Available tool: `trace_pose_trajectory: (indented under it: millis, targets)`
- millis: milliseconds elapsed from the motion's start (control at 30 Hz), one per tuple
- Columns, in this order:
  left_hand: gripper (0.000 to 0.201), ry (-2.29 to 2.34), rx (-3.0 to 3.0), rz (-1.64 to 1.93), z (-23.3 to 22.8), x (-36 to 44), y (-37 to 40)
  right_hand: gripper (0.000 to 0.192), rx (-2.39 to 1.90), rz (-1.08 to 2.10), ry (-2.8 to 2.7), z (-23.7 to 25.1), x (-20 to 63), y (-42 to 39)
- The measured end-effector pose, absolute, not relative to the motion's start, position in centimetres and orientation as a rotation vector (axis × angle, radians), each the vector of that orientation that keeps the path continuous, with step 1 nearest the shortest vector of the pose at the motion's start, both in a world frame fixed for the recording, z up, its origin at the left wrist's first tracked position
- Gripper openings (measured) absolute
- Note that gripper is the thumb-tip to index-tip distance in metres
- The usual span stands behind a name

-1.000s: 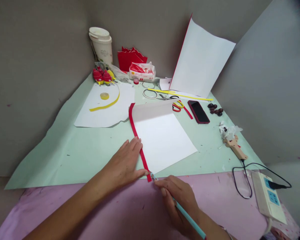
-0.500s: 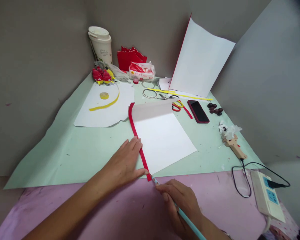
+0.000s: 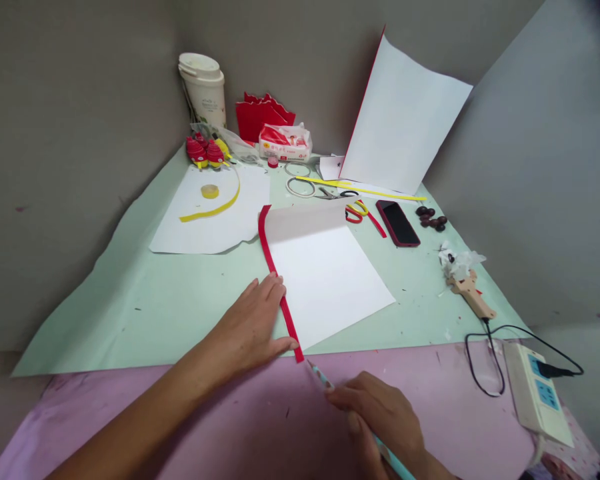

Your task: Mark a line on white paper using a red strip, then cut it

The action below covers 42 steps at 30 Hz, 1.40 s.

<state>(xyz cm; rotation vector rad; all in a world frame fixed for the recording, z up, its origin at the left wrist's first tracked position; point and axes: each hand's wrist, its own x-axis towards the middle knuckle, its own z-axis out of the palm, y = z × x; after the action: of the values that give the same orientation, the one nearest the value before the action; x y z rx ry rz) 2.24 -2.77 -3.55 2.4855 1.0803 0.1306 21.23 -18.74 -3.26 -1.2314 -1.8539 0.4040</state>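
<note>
Left hand (image 3: pixel 253 327) lies flat, fingers spread, low in the centre of the frame, pressing on the folded red edge (image 3: pixel 279 283) of the white sheet of paper (image 3: pixel 327 277), thumb tip right by the strip's near end. Right hand (image 3: pixel 380 417), at the bottom just right of centre, is closed around a light blue pencil (image 3: pixel 323 378), its tip just off the red strip's lower end, on the pink cover. Mid-frame, the white sheet lies on the pale green worktop (image 3: pixel 145 300). Farther up, red-and-yellow scissors (image 3: pixel 356 211) and a dark phone (image 3: pixel 397 224); a white lidded cup (image 3: pixel 203 87) stands upper left.
</note>
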Motion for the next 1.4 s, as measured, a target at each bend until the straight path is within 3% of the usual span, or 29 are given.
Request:
trace_pose_trajectory:
  millis: [167,333,433,567,733,1100,1267,1400]
  targets:
    - [0.054,1.105,2.385,0.291,-3.0,2.3,-2.8,0.032,-1.275,0.144,-1.793,-2.8,22.6,-17.0]
    - [0.028,1.472,2.073,0.552,-1.0,1.8,-0.6,0.025,-1.482,0.108,-1.827,-3.1,23.0,-13.1]
    - [0.029,1.666,1.871,0.757,-0.6,1.7,2.1,0.025,-1.501,0.094,-1.871,-3.1,22.7,-11.2]
    - [0.056,1.703,1.742,0.846,-1.9,2.2,5.0,0.032,-1.499,0.145,-1.956,-2.8,22.7,-9.3]
    - [0.029,1.583,1.639,1.056,-3.3,1.9,6.1,0.033,-1.486,0.185,-1.947,-1.6,23.2,-6.7]
    - [0.027,1.614,1.371,1.365,-3.0,-0.4,6.0,0.04,-1.478,0.048,-2.051,1.6,25.7,-0.3]
    - [0.025,1.697,1.434,1.381,-3.0,-0.2,5.8,0.058,-1.369,0.095,-2.272,2.3,25.7,2.6]
    - [0.023,1.751,1.47,1.38,-3.3,-0.2,5.9,0.051,-1.38,0.109,-2.331,3.9,25.2,5.4]
